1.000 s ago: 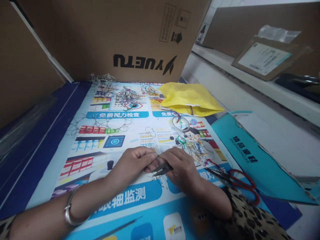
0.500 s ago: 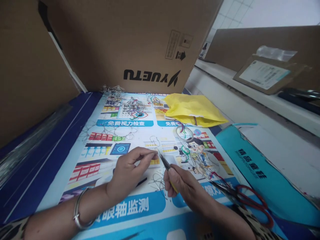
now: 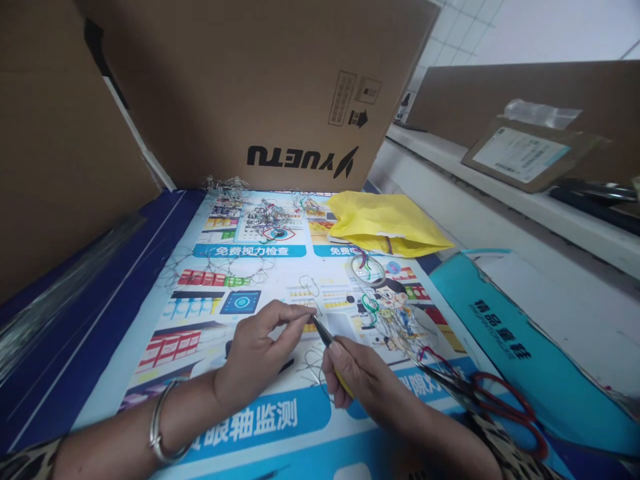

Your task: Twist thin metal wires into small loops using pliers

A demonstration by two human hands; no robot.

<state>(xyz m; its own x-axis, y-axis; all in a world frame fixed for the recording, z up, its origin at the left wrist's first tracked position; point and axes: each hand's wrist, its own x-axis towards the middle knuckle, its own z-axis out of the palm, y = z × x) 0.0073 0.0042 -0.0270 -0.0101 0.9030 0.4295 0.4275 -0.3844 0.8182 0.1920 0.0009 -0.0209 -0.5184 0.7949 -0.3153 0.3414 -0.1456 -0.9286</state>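
Note:
In the middle of the view, my right hand (image 3: 357,373) is closed around needle-nose pliers (image 3: 323,331) with yellow handles. Their dark tips point up and left, at the fingertips of my left hand (image 3: 260,350). Thumb and forefinger of that hand are pinched together on a thin wire, most of which the fingers hide. A fine curled wire (image 3: 309,285) shows just beyond the fingertips; I cannot tell whether it is the same piece. Under the hands, several loose wire pieces (image 3: 314,367) lie on the printed sheet (image 3: 280,313).
Red-handled scissors (image 3: 515,400) lie at the right, near tangled wire (image 3: 400,327). Behind are a tape roll (image 3: 367,270), a yellow bag (image 3: 390,217) and a wire heap (image 3: 270,217). Large cardboard (image 3: 250,87) stands at the back; a teal box piece (image 3: 500,333) lies right.
My right hand has moved slightly up and left, bringing the plier tips to my left fingertips. The left hand stays pinched in nearly the same place.

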